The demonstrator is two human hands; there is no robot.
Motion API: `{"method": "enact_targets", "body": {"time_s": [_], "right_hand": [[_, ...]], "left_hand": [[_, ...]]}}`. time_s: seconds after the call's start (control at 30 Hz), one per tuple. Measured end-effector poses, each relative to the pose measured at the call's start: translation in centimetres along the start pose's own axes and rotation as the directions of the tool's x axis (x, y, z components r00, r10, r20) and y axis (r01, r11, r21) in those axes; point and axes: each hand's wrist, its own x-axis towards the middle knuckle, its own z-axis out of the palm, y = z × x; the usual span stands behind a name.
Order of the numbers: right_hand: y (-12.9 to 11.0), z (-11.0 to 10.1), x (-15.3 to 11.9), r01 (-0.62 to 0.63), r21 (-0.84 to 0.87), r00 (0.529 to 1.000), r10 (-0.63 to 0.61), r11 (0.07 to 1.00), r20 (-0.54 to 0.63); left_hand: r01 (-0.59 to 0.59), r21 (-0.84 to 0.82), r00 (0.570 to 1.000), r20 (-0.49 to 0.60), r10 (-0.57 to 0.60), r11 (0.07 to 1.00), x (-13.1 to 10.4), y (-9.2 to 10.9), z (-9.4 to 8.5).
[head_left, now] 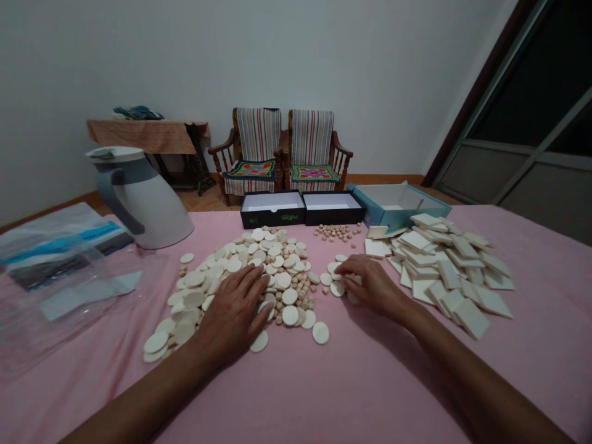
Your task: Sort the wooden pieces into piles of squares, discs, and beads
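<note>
A wide heap of pale round wooden discs (290, 316) covers the middle left of the pink cloth, with small wooden beads (303, 287) mixed in at its right side. My left hand (235, 305) lies flat on the heap, fingers stretched forward and holding nothing. To the right, my right hand (365, 280) rests over a small group of discs (337, 288), its fingers bent down and touching them. The fingertips are partly hidden, so I cannot make out whether a disc is pinched. Right of that hand is a pile of square wooden tiles (457, 265).
Behind the heap stand two black boxes (272, 217) and a blue box (383, 214). Several loose beads (340, 232) lie before them. A white and grey jug (148, 203) and clear plastic packaging (83, 296) are on the left. Two chairs (261, 139) stand beyond the table.
</note>
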Motion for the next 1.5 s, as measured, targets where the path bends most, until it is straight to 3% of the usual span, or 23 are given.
{"method": "enact_targets", "body": {"time_s": [0.1, 0.27, 0.43, 0.6, 0.67, 0.73, 0.8, 0.87, 1.03, 1.23, 1.33, 1.5], "right_hand": [[-2.6, 1.8, -0.3, 0.105, -0.084, 0.993, -0.1, 0.991, 0.065], [-4.2, 3.2, -0.7, 0.106, -0.239, 0.991, -0.083, 0.965, 0.103], [-2.0, 1.6, 1.2, -0.026, -0.128, 0.999, 0.031, 0.991, 0.038], [0.2, 0.9, 3.9, -0.083, -0.029, 0.979, 0.076, 0.996, -0.188], [-0.1, 1.4, 4.2, -0.046, -0.016, 0.99, 0.044, 0.999, -0.136], [-0.9, 2.1, 4.1, -0.005, -0.065, 1.0, 0.006, 0.998, 0.026], [-1.9, 2.9, 3.9, 0.042, -0.13, 0.984, -0.019, 0.991, 0.177], [-2.6, 3.6, 3.8, 0.059, -0.171, 0.972, -0.018, 0.983, 0.233], [-2.9, 3.9, 3.8, 0.008, -0.133, 0.987, 0.013, 0.991, 0.158], [-1.4, 1.9, 3.9, -0.01, -0.023, 0.998, 0.012, 1.0, 0.054], [-1.4, 1.9, 3.6, 0.02, -0.03, 0.998, -0.018, 0.999, 0.067], [-2.5, 3.8, 2.8, 0.089, -0.055, 0.989, -0.082, 0.995, 0.123]], "left_hand": [[0.003, -0.003, 1.0, 0.009, -0.003, 1.0, 0.0, 0.0, 0.0], [0.011, -0.014, 1.0, 0.008, -0.011, 1.0, 0.0, 0.2, -0.3], [0.015, -0.027, 1.0, 0.002, -0.015, 1.0, 0.0, 0.2, -0.3], [0.024, -0.042, 1.0, 0.007, -0.024, 0.999, 0.0, 0.2, -0.3], [0.024, -0.044, 1.0, 0.015, -0.023, 0.999, 0.0, 0.2, -0.3], [0.025, -0.041, 1.0, 0.019, -0.024, 0.999, 0.0, 0.2, -0.3], [0.028, -0.035, 0.999, 0.019, -0.027, 0.999, 0.0, 0.2, -0.2], [0.032, -0.035, 0.999, 0.018, -0.032, 0.999, 0.0, 0.3, -0.2], [0.036, -0.048, 0.998, 0.046, -0.034, 0.998, 0.4, 0.2, -0.4], [0.073, -0.019, 0.996, 0.059, -0.071, 0.997, 0.6, 0.8, -1.0], [0.073, -0.013, 0.996, 0.054, -0.072, 0.997, 0.4, 1.8, -1.2], [0.005, -0.007, 0.998, 0.058, -0.004, 1.0, 0.1, 2.5, -0.7]]}}
